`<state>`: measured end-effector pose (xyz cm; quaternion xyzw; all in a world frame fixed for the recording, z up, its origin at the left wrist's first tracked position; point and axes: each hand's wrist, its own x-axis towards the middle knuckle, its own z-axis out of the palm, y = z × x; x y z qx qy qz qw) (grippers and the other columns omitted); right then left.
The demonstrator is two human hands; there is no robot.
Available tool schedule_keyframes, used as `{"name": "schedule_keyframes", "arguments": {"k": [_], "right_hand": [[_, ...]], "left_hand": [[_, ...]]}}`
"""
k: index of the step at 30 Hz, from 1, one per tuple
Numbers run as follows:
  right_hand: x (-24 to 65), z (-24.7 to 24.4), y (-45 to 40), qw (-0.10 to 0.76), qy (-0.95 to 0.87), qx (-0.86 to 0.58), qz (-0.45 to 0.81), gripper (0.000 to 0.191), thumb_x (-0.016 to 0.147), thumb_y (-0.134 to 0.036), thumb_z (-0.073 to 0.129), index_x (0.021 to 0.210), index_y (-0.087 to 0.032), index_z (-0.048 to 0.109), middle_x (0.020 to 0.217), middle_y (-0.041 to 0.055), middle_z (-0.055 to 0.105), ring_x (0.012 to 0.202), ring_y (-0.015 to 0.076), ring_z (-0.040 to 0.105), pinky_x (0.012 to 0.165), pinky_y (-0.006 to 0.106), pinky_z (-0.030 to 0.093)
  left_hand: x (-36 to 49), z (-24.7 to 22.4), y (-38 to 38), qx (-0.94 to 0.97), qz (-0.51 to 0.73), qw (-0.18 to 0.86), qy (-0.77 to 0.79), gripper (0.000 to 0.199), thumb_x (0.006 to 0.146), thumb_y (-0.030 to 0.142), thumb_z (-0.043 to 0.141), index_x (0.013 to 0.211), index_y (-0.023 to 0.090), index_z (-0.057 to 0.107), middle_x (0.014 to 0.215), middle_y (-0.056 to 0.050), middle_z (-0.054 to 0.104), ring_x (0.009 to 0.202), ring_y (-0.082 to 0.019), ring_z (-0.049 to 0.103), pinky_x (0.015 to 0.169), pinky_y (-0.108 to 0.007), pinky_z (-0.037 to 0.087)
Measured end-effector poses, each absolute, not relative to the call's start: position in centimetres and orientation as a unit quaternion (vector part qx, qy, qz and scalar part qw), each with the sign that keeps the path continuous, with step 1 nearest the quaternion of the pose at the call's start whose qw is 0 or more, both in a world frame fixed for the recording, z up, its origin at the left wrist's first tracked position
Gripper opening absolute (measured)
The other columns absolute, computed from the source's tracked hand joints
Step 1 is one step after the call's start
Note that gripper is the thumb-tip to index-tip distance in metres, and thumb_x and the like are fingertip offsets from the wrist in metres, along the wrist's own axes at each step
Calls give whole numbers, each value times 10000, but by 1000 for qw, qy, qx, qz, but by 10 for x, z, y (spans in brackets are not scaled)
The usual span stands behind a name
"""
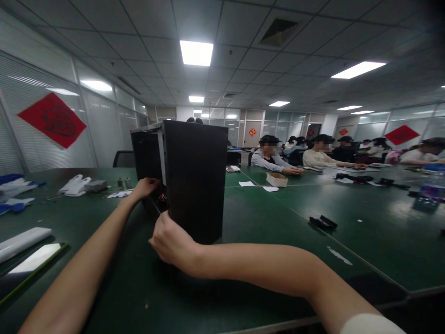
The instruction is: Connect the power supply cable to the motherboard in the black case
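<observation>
A black box-shaped case point(196, 181), which looks like a computer case, stands upright on the green table point(250, 278). Its left side is open, and a few coloured wires point(162, 197) show low inside. My left hand point(146, 188) reaches to that open side, its fingers bent together and their tips partly hidden. Closed like a fist, my right hand point(174, 241) is at the lower near corner of the case. A thin light line runs up-left from it; whether this is a tool or the case's edge I cannot tell. What either hand holds is hidden.
A phone-like slab point(34, 262) and a white bar point(24, 243) lie at the near left. White bags point(75, 185) and small parts are farther back. To the right are a black bracket-like piece point(323, 222), a paper scrap point(339, 255) and an open box point(277, 179). People point(274, 157) sit beyond.
</observation>
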<state>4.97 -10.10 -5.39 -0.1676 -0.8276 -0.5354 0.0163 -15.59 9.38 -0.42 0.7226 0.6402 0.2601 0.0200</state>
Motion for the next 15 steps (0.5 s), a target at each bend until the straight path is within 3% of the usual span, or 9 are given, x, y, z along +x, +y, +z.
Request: {"name": "schedule_keyframes", "arguments": {"k": [4,7,15], "right_hand": [[83,-60,-99,80,-807,-215,-544,511,1164,-396,425,1106,-57,803,1064,205,789,884,301,695,836,461,527],[120,-64,-95,97,-800,-251,-536,572,1162,-462,425,1074,-16,773,951,198,752,783,276,636,743,428,474],[256,-65,-46,149,-833,-286,-449,401,1157,-243,393,962,-152,731,795,108,690,719,226,574,729,410,342]], "left_hand": [[-147,-10,98,734,238,28,635,528,991,456,418,1161,155,817,1116,-120,821,1037,-299,750,810,-304,512],[-137,-13,99,744,204,22,636,537,997,485,401,1227,201,794,1172,-84,821,1056,-269,746,791,-289,499],[-80,-13,83,763,110,-47,635,643,1048,530,256,1222,224,794,1346,-154,762,1253,-383,697,946,-411,522]]}}
